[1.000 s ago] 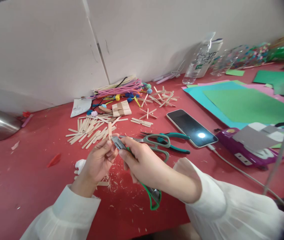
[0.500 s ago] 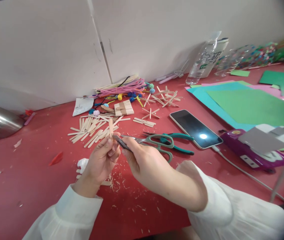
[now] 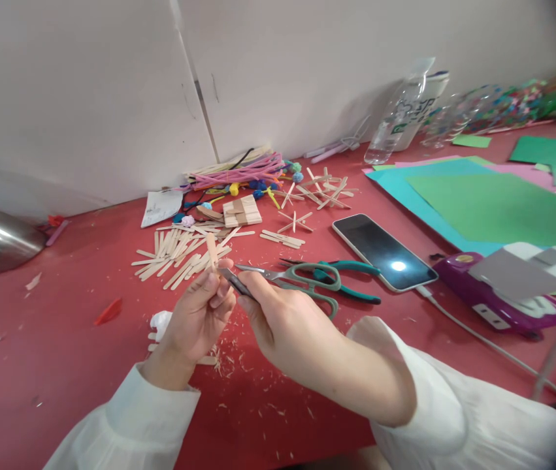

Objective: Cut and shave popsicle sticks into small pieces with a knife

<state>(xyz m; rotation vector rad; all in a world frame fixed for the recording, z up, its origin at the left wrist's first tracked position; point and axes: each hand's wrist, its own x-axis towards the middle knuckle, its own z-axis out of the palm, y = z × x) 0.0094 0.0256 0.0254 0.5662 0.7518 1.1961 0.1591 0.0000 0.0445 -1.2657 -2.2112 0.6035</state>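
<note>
Between thumb and fingers, my left hand (image 3: 202,318) pinches a wooden craft stick (image 3: 212,249) that points up and away. My right hand (image 3: 293,326) is closed around a dark-handled craft knife (image 3: 234,282), its blade against the stick just above my left fingertips. Curled wood shavings (image 3: 226,359) lie on the red table below both hands. Beyond them is a loose pile of craft sticks (image 3: 174,251). Scissors with grey-green handles (image 3: 314,277) lie just past my right hand, over teal-handled pliers (image 3: 356,295).
A lit phone (image 3: 380,251) lies to the right, its cable running to a purple power strip (image 3: 498,297). Coloured paper sheets (image 3: 488,202) and a water bottle (image 3: 395,124) are farther back. Stick stars (image 3: 295,223) and pipe cleaners (image 3: 238,171) lie near the wall. A metal cylinder (image 3: 0,236) sits left.
The craft stick has tilted slightly to the left, and the knife blade has shifted a little at its edge. Both hands keep their grips; the rest looks the same.
</note>
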